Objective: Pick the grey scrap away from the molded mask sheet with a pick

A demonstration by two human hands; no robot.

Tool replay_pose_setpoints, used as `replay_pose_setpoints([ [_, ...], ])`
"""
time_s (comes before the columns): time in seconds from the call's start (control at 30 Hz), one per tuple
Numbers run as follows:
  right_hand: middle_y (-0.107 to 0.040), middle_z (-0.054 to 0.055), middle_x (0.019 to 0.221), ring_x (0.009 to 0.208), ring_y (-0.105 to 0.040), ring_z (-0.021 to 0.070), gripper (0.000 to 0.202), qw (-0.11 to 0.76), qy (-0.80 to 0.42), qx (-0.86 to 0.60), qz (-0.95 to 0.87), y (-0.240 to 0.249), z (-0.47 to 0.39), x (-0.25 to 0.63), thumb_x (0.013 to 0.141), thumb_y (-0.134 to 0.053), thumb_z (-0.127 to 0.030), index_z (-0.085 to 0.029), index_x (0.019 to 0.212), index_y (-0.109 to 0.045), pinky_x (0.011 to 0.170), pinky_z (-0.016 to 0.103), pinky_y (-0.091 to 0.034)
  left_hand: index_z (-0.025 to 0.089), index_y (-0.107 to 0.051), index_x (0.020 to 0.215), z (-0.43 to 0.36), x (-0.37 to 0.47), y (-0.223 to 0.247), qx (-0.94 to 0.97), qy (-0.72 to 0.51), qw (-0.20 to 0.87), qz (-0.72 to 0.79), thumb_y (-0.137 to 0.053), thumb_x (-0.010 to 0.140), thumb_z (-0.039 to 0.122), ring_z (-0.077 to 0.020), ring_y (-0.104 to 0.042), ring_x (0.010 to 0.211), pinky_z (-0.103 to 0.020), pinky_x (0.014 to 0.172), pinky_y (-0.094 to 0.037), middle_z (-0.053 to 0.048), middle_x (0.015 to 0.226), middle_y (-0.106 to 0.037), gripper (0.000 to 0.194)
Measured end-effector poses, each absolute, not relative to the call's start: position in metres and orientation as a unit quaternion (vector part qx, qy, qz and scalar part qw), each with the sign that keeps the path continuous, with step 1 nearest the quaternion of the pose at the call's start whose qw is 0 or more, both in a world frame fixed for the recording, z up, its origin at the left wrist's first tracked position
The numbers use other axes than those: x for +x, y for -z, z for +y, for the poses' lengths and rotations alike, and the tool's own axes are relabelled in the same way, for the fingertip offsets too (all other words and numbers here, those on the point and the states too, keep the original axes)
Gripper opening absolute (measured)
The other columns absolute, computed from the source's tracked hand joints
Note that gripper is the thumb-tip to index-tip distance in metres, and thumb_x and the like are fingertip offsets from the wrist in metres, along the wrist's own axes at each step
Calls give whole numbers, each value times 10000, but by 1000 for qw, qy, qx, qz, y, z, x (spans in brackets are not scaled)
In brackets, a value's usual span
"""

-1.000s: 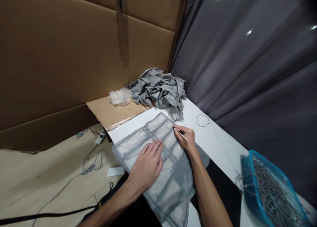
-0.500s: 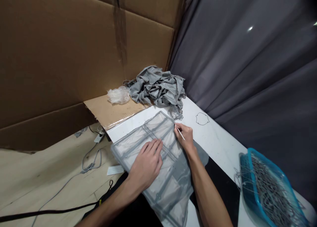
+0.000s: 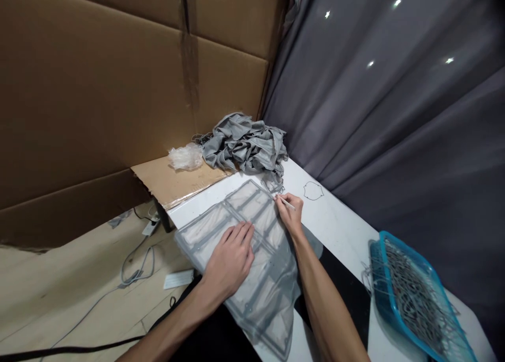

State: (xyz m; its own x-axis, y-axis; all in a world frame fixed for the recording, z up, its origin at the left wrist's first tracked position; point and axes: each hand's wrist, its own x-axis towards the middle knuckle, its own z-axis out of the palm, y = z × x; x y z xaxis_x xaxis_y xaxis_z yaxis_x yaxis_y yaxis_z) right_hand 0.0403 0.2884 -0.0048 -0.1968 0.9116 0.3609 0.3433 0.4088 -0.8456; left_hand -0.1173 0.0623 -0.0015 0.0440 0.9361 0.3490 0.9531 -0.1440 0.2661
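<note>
A thin grey rubbery sheet point(image 3: 262, 270), divided by darker raised bands into pale rectangular panels, lies at an angle over the table's near edge. My left hand point(image 3: 231, 257) rests flat on its middle, fingers stretched out. Pinched between the fingers of my right hand point(image 3: 292, 213) is a slim white pen-like stick point(image 3: 288, 204). Its tip meets the sheet's right edge near the far corner; whether it cuts or only touches there is too small to tell. To the right of that hand, a thin dark outline-shaped ring point(image 3: 313, 190) lies on the white table point(image 3: 339, 217).
Crumpled grey sheets point(image 3: 248, 143) are heaped at the back, beside clear plastic point(image 3: 185, 157) on a cardboard piece point(image 3: 173, 182). A blue basket point(image 3: 384, 278) of thin grey strands stands at right. Cardboard point(image 3: 98, 78) and a curtain point(image 3: 374, 120) border the table. Cables point(image 3: 136, 275) cross the floor.
The view has shifted slightly. My right hand still holds the stick at the sheet's edge, now tilted flatter, and the left hand stays flat on the sheet.
</note>
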Motion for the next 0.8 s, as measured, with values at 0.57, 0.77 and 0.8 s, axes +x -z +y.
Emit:
replay_pose_setpoints([
  [0.57,-892,123,1160,1156,-852,345,190,328,-443,-306,-776,-12,205,27,960,-809,-386,-250,842,-867,1064,482,-661,79,-556,1606,60,-117,2,-712,242,1,-659,-532,1071,202,-348,-598,1522,-529,1286,-458,-218,1651,-621,550],
  [0.77,-894,130,1136,1198,-844,345,208,350,-424,-285,-785,-8,206,32,992,-805,-368,-249,827,-844,1111,507,-649,72,-543,1612,60,-115,1,-713,237,-1,-660,-526,1068,189,-343,-601,1521,-519,1291,-442,-208,1654,-623,557],
  [0.8,-894,128,1138,1201,-843,345,199,353,-421,-284,-786,-8,206,33,993,-808,-364,-251,834,-848,1115,511,-649,78,-541,1614,60,-115,1,-712,237,-3,-661,-521,1071,189,-340,-598,1525,-518,1291,-441,-206,1659,-620,555],
])
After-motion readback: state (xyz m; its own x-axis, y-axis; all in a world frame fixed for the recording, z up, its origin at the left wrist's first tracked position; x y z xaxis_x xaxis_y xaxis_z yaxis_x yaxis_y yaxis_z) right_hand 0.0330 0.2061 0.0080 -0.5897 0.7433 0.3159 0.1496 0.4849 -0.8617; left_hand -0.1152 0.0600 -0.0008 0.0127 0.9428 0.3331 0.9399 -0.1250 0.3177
